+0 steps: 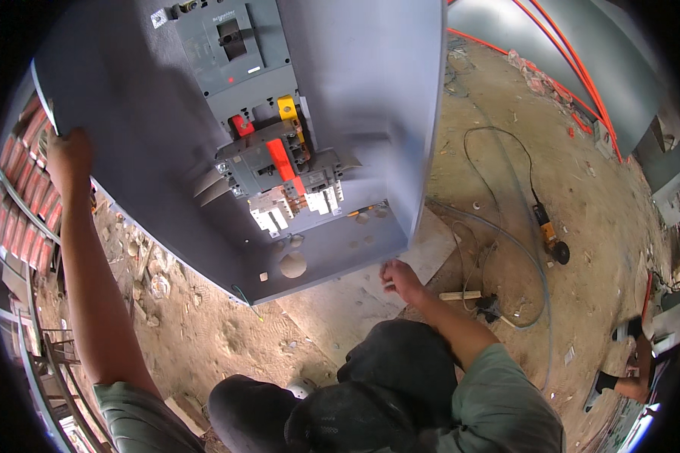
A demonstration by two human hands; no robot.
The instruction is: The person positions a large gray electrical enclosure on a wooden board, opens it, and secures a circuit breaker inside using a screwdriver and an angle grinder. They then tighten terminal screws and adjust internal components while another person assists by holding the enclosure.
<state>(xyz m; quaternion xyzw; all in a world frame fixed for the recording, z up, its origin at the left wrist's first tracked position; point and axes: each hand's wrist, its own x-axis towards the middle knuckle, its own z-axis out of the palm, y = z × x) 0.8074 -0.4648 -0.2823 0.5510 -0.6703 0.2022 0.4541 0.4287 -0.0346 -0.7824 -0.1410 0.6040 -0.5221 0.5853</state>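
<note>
My left hand [69, 155] grips the left edge of a grey metal enclosure [106, 113]. Inside are a large grey breaker [253, 64], a smaller breaker with a red strip [261, 166], red and yellow pieces [287, 107], and white breakers [270, 214]. The enclosure's bottom panel has several holes, and a small yellow-handled tool [364, 211] lies along it. My right hand [399, 279] is just below the lower right corner, fingers loosely bent and apart, with nothing visible in them. The enclosure stands by a pale board [340, 317] on the ground.
An angle grinder [548, 230] with trailing cord lies on the dirt floor at right, near a wooden stick [457, 295]. Orange conduits [582, 68] run past metal sheets [623, 45]. Stacked reddish bundles [15, 189] and metal racking are at left. Another person's feet [604, 381] show at lower right.
</note>
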